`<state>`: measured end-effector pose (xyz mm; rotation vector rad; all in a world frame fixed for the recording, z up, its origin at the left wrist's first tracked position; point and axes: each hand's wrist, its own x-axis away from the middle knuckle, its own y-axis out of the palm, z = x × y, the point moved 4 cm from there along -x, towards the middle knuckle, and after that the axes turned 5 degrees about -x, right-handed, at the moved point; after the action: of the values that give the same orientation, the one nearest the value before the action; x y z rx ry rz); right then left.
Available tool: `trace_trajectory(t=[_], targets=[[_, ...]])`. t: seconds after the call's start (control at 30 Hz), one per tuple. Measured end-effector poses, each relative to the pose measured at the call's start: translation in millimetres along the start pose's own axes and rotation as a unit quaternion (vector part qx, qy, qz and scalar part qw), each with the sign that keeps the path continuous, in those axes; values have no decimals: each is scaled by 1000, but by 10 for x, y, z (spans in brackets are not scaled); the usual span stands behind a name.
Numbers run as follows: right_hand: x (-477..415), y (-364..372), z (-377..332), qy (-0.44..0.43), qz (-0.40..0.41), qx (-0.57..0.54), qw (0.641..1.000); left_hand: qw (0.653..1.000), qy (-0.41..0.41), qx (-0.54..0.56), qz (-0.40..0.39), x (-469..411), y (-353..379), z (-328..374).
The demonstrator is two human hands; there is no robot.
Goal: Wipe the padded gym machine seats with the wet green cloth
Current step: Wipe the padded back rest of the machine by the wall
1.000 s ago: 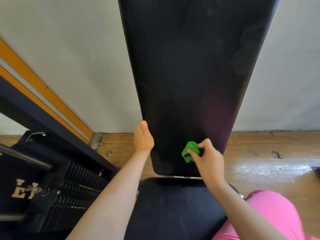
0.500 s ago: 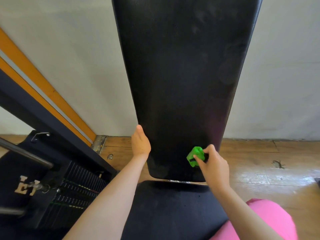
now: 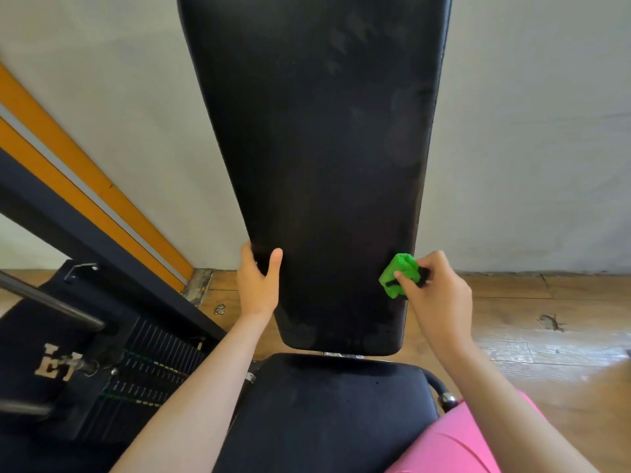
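Head view, single frame.

Back pad (image 3: 314,165): black, upright, narrowing toward its lower end; it stood in front of a pale wall (image 3: 529,131). The black seat pad (image 3: 324,411) lay directly below it, with a thin metal strip showing in the gap between the two.

Left hand (image 3: 257,285): forearm reached up from the lower left, wrist straight, back of the hand toward the camera. The hand gripped the left edge of the back pad low down. The thumb lay on the front face and the fingers curled round the edge, mostly hidden behind it.

Right hand (image 3: 437,295): forearm came up from the lower right, wrist bent slightly inward. The fingers were curled and pinched the green cloth (image 3: 399,273), which was bunched into a small wad. The thumb lay across the front of the wad.

Cloth position: at the right edge of the back pad, at about the same height as the left hand and above the pad's rounded bottom corner. It appeared to be pressed against the pad, though contact could not be confirmed. Faint smears showed on the upper right of the pad.

Surroundings: wooden floor (image 3: 546,336) on the right; weight stack (image 3: 146,370) at lower left, below a slanting dark and orange frame (image 3: 85,199). Pink clothing (image 3: 454,445) was at lower right.
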<state>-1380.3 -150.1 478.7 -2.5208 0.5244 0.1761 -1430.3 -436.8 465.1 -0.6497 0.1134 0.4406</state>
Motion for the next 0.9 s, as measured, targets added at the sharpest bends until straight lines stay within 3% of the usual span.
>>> trace_trajectory(t=[0.13, 0.37, 0.67, 0.9], targets=[[61, 36, 187, 18, -32, -8, 999, 998, -10, 34, 55, -117, 25, 319], [146, 229, 403, 20, -112, -8, 994, 989, -50, -43, 133, -104, 119, 420], [-91, 163, 366, -41, -236, 39, 970, 978, -110, -98, 149, -67, 122, 465], [-190, 150, 429, -85, -256, 38, 962, 984, -68, -72, 151, -88, 132, 582]])
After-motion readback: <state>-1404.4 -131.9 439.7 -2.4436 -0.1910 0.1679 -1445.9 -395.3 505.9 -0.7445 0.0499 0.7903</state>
